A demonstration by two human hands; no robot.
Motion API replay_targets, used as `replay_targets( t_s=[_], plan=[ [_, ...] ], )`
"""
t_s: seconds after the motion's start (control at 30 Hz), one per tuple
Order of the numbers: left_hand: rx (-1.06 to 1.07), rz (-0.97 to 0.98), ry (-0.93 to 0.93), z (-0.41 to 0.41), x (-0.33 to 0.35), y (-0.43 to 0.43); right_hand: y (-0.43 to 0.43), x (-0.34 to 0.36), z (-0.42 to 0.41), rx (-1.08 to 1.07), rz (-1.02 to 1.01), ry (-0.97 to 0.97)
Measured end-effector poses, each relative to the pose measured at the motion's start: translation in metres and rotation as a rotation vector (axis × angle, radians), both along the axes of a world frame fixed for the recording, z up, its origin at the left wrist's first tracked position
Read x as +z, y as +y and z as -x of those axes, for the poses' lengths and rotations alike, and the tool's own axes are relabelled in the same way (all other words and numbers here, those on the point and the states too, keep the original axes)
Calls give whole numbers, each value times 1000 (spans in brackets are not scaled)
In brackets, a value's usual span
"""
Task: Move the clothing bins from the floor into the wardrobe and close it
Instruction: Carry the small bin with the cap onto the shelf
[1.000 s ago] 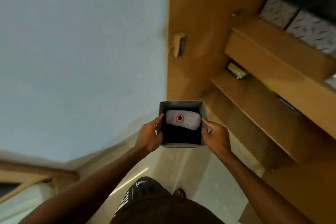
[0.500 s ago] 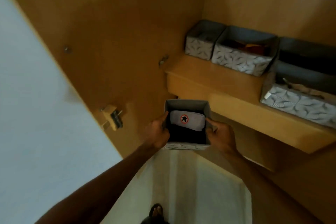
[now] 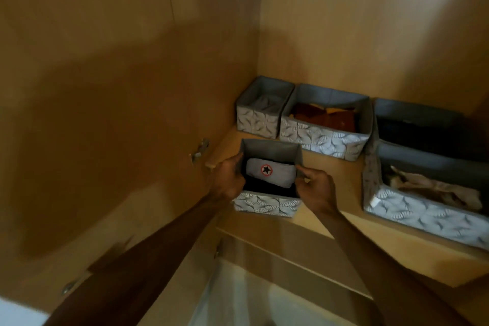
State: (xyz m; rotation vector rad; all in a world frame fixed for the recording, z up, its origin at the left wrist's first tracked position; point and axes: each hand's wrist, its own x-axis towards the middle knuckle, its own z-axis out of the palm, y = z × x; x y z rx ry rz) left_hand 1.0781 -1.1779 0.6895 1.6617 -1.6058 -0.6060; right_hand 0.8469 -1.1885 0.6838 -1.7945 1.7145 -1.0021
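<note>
At the front left corner of the wardrobe shelf point(image 3: 336, 177), a small patterned bin point(image 3: 267, 205) with a folded star-badged garment point(image 3: 272, 173) inside is gripped by the left hand point(image 3: 227, 180) and right hand point(image 3: 317, 188), fingers curled over its side walls, with other bins point(image 3: 321, 137) farther back on the shelf.

Grey leaf-patterned bin point(image 3: 266, 205); grey cloth point(image 3: 272, 174), red-ringed black star.

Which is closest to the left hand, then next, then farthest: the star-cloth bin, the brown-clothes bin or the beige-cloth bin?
1. star-cloth bin: the left hand grips its left wall.
2. brown-clothes bin: behind it, to the right, at the back.
3. beige-cloth bin: far over on the right side.
</note>
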Motion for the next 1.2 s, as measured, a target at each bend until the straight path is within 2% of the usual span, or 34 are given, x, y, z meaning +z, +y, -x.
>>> replay_targets(
  t_s=[0.23, 0.4, 0.47, 0.57, 0.67, 0.87, 0.93, 1.1, 1.2],
  plan=[
    [14, -35, -82, -1, 5, -91, -84, 7, -7, 106, -145, -3],
    [-90, -87, -223, 4, -9, -95, -104, -2, -9, 208, -154, 87],
    [-149, 41, -359, 3, -19, -83, -107, -5, -8, 212, -141, 111],
    [-177, 218, -739, -4, -38, -69, -110, -10, -7, 238, -132, 121],
    [-128, 220, -895, -11, -43, -64, -111, -9, -12, 251, -116, 107],
    [102, -3, -927, -26, -18, -73, -107, -13, -38, 425, -52, 89],
    [130, 4, -907, -31, -21, -69, -104, -15, -50, 425, 11, 106],
    [12, 112, -867, -38, -48, -52, -104, -18, -67, 296, 77, 185],
    [-26, 82, -923, -42, -39, -54, -110, -18, -70, 249, 52, 172]
  ],
)
